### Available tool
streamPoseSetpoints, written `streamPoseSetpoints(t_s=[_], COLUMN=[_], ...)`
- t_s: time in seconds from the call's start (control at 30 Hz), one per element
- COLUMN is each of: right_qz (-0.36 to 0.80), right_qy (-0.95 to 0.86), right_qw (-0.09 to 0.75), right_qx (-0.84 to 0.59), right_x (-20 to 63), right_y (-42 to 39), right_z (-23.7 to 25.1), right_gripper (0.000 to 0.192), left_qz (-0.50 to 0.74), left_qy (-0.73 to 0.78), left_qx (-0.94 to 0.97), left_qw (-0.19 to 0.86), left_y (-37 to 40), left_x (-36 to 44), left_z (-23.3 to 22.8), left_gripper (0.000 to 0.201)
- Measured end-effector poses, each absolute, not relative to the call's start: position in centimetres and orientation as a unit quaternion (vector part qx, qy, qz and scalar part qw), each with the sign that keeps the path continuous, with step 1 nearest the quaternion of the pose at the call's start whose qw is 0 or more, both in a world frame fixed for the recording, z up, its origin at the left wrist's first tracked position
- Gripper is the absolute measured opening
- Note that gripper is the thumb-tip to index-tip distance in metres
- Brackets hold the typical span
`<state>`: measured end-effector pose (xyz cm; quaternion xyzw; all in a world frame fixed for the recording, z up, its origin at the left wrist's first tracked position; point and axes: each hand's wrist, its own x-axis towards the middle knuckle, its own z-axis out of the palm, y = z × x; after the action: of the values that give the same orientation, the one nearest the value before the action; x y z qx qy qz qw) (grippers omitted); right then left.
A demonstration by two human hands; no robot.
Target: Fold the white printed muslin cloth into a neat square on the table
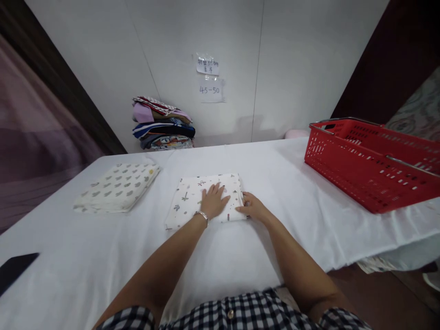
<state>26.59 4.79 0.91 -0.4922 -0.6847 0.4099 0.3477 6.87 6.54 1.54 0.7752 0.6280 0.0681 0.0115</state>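
A folded white cloth [189, 197] with small printed figures lies in the middle of the white-covered table [240, 256]. My left hand [213, 200] rests flat on top of it, fingers spread, a bracelet at the wrist. My right hand [252, 207] touches the cloth's right edge, its fingers curled at the fold. To the left lies a second folded cloth [117, 188], white with grey marks, apart from both hands.
A red plastic basket [371, 160] stands at the table's right end. A stack of folded fabrics [163, 123] sits at the back against the white wall, below two paper notes [209, 78]. A dark flat object [15, 270] lies at the near left edge.
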Motion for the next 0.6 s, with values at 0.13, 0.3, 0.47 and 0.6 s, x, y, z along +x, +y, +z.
streamPoseSetpoints(t_s=[0.13,0.3,0.47,0.6], right_qz=[0.473,0.491,0.416,0.341], right_qy=[-0.666,-0.645,-0.636,-0.630], right_qw=[0.323,0.300,0.324,0.401], right_qx=[-0.478,-0.503,-0.563,-0.571], right_x=[27.6,28.3,28.2,27.2], right_y=[4.7,4.9,5.4,5.3], right_z=[1.7,2.0,1.6,1.2], right_gripper=[0.023,0.019,0.019,0.026], left_qz=[0.066,0.074,0.057,0.055], left_qy=[0.629,0.628,0.637,0.645], left_qx=[0.775,0.775,0.767,0.759], left_qw=[0.017,0.019,0.055,0.076], left_y=[6.6,6.6,6.7,6.6], left_x=[6.9,6.8,6.9,7.5], left_z=[1.6,1.5,2.0,2.4], left_gripper=[0.059,0.059,0.061,0.060])
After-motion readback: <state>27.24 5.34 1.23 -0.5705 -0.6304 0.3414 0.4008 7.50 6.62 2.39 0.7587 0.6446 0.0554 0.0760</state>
